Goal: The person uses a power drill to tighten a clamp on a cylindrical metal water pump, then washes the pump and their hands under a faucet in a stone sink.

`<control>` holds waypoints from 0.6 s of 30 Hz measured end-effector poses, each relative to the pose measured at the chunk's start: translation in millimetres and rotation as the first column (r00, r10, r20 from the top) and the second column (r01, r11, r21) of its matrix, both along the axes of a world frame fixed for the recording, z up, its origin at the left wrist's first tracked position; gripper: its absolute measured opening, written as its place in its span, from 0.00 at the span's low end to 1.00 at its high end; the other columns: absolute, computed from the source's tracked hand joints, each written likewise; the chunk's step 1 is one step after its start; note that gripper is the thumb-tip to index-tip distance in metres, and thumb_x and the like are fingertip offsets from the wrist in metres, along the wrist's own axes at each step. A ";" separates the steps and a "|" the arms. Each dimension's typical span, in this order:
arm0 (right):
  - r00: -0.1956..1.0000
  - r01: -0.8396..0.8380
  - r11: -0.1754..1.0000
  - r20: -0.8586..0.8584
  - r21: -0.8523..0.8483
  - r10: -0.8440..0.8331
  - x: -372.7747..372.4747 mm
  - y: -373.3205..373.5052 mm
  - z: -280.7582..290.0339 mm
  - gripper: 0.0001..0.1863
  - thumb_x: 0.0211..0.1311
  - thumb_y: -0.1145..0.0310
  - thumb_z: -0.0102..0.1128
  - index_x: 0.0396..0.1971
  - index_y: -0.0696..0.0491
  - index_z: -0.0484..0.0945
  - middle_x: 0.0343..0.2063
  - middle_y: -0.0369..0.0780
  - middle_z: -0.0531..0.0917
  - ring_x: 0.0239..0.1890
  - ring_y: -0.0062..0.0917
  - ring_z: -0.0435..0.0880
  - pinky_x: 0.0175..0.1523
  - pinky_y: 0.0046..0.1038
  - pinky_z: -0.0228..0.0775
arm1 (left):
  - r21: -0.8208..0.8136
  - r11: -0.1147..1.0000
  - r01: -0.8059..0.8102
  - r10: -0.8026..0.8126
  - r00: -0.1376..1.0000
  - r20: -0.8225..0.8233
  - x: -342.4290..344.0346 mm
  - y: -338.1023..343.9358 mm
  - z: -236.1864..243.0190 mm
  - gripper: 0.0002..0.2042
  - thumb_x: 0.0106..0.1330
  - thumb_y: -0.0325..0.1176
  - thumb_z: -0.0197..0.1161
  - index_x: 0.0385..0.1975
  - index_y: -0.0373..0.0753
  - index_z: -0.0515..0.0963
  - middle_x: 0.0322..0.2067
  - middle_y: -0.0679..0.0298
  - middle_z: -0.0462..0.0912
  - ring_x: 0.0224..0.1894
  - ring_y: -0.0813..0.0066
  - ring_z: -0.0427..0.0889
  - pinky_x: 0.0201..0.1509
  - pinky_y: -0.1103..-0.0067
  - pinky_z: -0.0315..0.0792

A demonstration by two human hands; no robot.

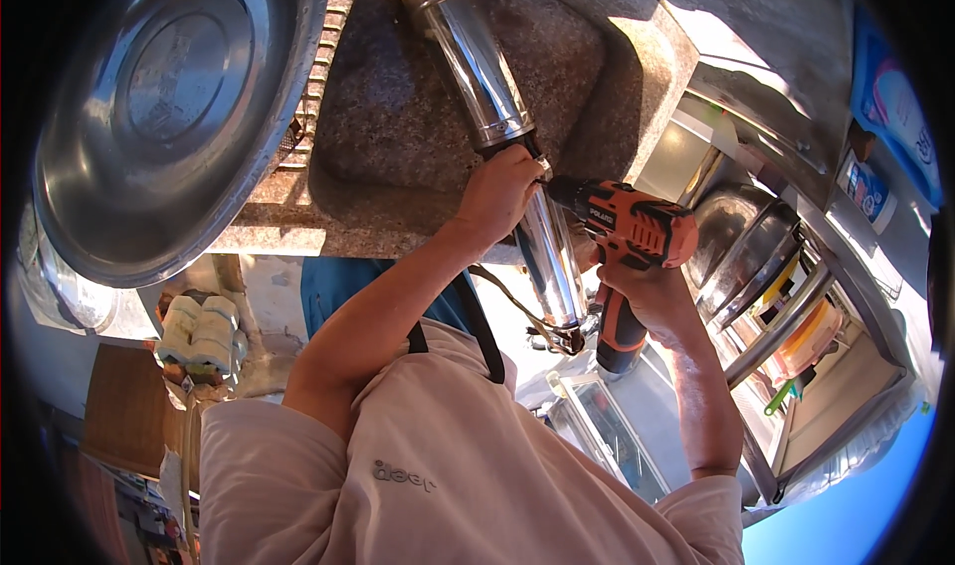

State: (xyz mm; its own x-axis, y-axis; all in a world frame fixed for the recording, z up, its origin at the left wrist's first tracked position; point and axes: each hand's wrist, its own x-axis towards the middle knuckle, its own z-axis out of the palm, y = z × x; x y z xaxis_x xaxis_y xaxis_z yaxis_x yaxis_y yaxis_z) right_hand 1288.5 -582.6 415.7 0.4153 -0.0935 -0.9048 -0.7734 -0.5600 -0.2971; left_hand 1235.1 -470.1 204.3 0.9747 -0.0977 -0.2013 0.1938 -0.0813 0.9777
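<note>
Gripping the pipe [483,83] with my left hand [505,185], fingers curled over it just below the dark collar [489,150]. Right hand [645,294] wrapped round the handle of the drill [637,225], fingers closed near the trigger; cannot tell if it is pressed. Chuck faces left, close to my left hand and the pipe; the tip is hidden, so contact unclear.

Pipe: shiny metal, slanting from the sink toward me, upper length over the basin, lower length out past the front edge, its near end between my forearms.

Step in hand, as I judge it: drill work at the collar joint, one hand bracing, one driving. Next move seems to call for a firm hold on the pipe, the drill square to it, and left fingers clear of the tip. A round, polished wall could let the tip skate.

Surface: sink [383,117] of brown speckled stone, ridged washboard [326,40] on its left side, patches of sun on the rim. Wide metal basin [174,83] tilted over the washboard.

Room: metal bowls [726,232] stacked on a rack [801,311] to my right; blue packet [900,117] beyond. Pale bundle [204,331] low at left, brown panel [124,406] near it. Blue sky at lower right.
</note>
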 end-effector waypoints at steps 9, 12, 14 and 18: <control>1.000 0.006 1.000 0.027 -0.011 -0.006 -0.8 2.9 2.6 0.17 0.52 0.81 0.56 0.45 0.59 0.73 0.34 0.38 0.81 0.23 0.21 0.79 0.29 0.23 0.73 | 0.115 0.989 0.090 -0.090 0.996 -0.004 6.4 0.6 -0.3 0.06 0.53 0.22 0.65 0.30 0.35 0.76 0.31 0.58 0.74 0.34 0.58 0.77 0.36 0.69 0.71; 1.000 0.019 0.999 0.013 -0.046 -0.018 -1.8 2.7 7.2 0.18 0.52 0.81 0.56 0.45 0.59 0.73 0.34 0.38 0.81 0.23 0.21 0.79 0.29 0.23 0.74 | 0.170 0.983 0.069 -0.080 0.995 0.056 6.1 -0.7 0.3 0.07 0.54 0.24 0.65 0.30 0.36 0.74 0.32 0.57 0.73 0.35 0.57 0.77 0.36 0.68 0.70; 0.997 0.063 0.998 0.054 -0.026 -0.062 -5.9 2.0 14.7 0.18 0.52 0.82 0.57 0.46 0.59 0.72 0.34 0.39 0.80 0.24 0.21 0.79 0.28 0.24 0.74 | 0.161 0.985 0.063 -0.075 0.995 0.071 3.8 -3.0 -1.4 0.07 0.55 0.23 0.65 0.30 0.36 0.73 0.32 0.57 0.73 0.34 0.57 0.77 0.36 0.68 0.70; 0.989 0.101 0.995 0.111 -0.016 -0.098 -9.0 1.2 30.5 0.20 0.53 0.83 0.57 0.48 0.59 0.72 0.34 0.39 0.80 0.24 0.21 0.79 0.28 0.24 0.75 | 0.119 0.993 0.010 -0.023 0.994 0.107 -5.4 -1.8 -2.7 0.07 0.56 0.23 0.65 0.30 0.35 0.72 0.32 0.57 0.73 0.33 0.57 0.76 0.35 0.70 0.70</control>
